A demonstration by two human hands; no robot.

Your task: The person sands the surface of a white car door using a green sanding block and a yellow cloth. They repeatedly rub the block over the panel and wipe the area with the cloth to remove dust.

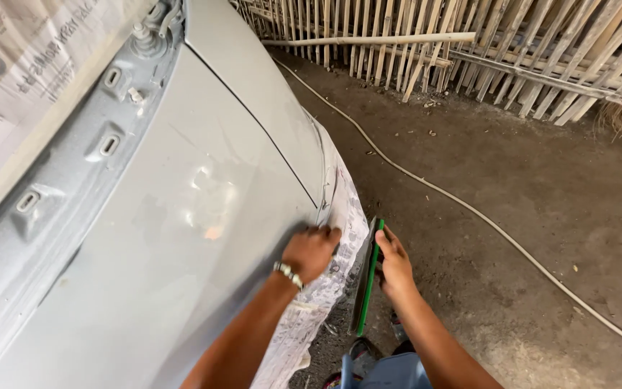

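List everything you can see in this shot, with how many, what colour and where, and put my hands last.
car body panel: one, grey, fills the left half of the view
newspaper masking: several sheets, white with print, along the panel's right edge and at top left
flat board with green edge: one, dark with a green strip, held upright beside the newspaper
hose: one, off-white, runs across the dirt floor from top centre to lower right
bamboo fence: one, tan, along the top
dirt floor: brown, right half
bracelet: one, metal, on the left wrist
left hand: fist pressed on the panel's edge
right hand: holds the board
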